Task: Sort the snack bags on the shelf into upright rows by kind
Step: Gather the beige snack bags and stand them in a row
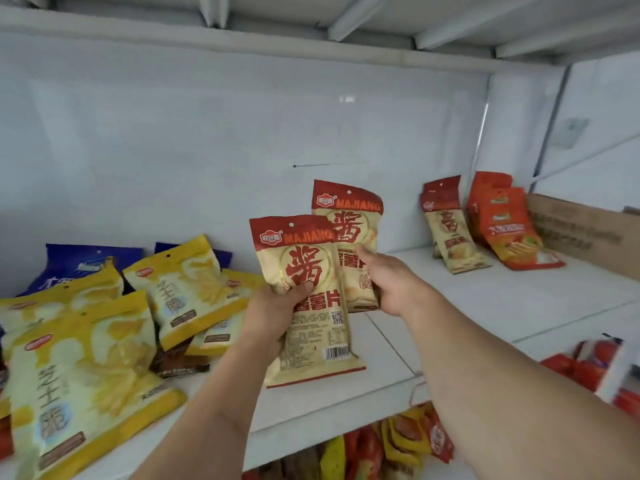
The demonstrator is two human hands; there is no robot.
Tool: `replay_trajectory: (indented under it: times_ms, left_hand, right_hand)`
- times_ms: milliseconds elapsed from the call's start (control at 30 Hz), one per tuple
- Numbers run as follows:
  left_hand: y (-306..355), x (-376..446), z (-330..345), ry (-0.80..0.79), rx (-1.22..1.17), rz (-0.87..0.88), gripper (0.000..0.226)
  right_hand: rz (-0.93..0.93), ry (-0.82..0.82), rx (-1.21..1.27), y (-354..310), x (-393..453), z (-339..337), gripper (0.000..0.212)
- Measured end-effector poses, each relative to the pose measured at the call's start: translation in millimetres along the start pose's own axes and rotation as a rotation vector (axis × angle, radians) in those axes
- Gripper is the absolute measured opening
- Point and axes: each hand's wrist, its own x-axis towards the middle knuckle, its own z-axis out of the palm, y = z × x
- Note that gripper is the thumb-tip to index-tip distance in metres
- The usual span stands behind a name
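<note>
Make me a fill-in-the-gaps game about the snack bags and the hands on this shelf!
1. Each hand holds one bag with a ____ top band: the left hand and the right hand.
2. The bags lying in a heap at the left end of the shelf are mostly ____.
3. The bag in the left hand is ____ to the camera than the bag in the right hand.
4. The brown box at the right end is made of ____.

Missing words: red; yellow; nearer; cardboard

free: bare shelf mid-right | blocked: yellow bags left — cardboard box far right
</note>
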Motion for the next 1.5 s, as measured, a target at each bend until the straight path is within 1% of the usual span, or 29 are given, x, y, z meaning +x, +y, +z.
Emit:
replay_trajectory:
  times_ms: [100,233,267,367,400,500,567,633,700,900,967,1133,1233,1267,1333,1367,1433,1500]
  left_hand:
    - [-16.0,-5.6,54.9,-0.033,-0.017,-0.018,0.030]
    - [-31.4,-10.9,114.8,-0.027,0.005,-0.001,0.028]
    - [-34.4,-10.7,128.6,-0.033,0.006,-0.009,0.030]
    - [-38.8,-3.9,167.4,-0.042,-0.004,-0.028,0.037]
    - [-39.7,0.6,179.4,-0.042,-0.003,-0.023,0.037]
    - [-41.5,14.8,215.5,-0.053,0.003,0.011,0.034]
    - [-43.3,27.2,238.3,-0.076,-0.008,0.009,0.036]
    - [-45.1,44.0,257.6,-0.102,-0.016,0.009,0.037]
    - [-44.0,63.8,273.5,-0.117,-0.011,0.022,0.035]
    - [-37.4,119.9,307.9,-0.116,-0.006,0.036,0.035]
    - [-37.0,132.5,318.3,-0.106,-0.011,0.030,0.035]
    - [-44.7,151.2,334.6,-0.044,-0.005,0.019,0.036]
    - [-46.0,158.8,342.6,0.014,0.009,0.024,0.038]
    - [-46.9,159.6,346.3,0.036,0.023,0.030,0.039]
    - [-48.8,159.5,355.7,0.074,0.052,0.043,0.039]
    - [-49.6,158.5,361.3,0.087,0.064,0.044,0.039]
    - [-51.7,156.8,374.0,0.112,0.067,0.035,0.038]
    - [-54.5,155.5,388.8,0.135,0.079,0.031,0.039]
  right_hand:
    - [-0.013,0.062,-0.007,5.7,0.0,-66.2,0.040]
    - [-0.026,0.122,0.003,11.9,-0.4,-134.7,0.030]
    - [-0.024,0.145,0.005,12.7,0.7,-150.0,0.033]
    - [-0.031,0.185,0.003,13.9,10.9,-193.3,0.053]
    - [-0.035,0.195,0.000,13.5,14.6,-206.1,0.055]
    - [-0.056,0.231,-0.015,10.2,25.2,-239.2,0.044]
    - [-0.072,0.250,-0.035,6.6,35.7,-259.0,0.042]
    - [-0.092,0.254,-0.030,3.0,50.4,-276.9,0.035]
    - [-0.116,0.277,-0.045,-3.8,68.3,-291.1,0.035]
    - [-0.114,0.302,-0.183,-25.4,129.1,-320.5,0.062]
    - [-0.137,0.286,-0.188,-29.3,144.7,-326.9,0.062]
    - [-0.196,0.234,-0.228,-31.1,173.4,-338.3,0.053]
    - [-0.213,0.222,-0.270,-24.5,202.4,-348.9,0.056]
    - [-0.214,0.223,-0.274,-22.1,211.7,-352.5,0.050]
    - [-0.239,0.203,-0.260,-16.3,227.8,-357.7,0.027]
    - [-0.250,0.196,-0.265,-13.5,235.7,-360.0,0.022]
    - [-0.258,0.175,-0.270,-10.8,247.5,-363.0,0.023]
    - [-0.262,0.148,-0.270,-10.3,257.6,-366.1,0.028]
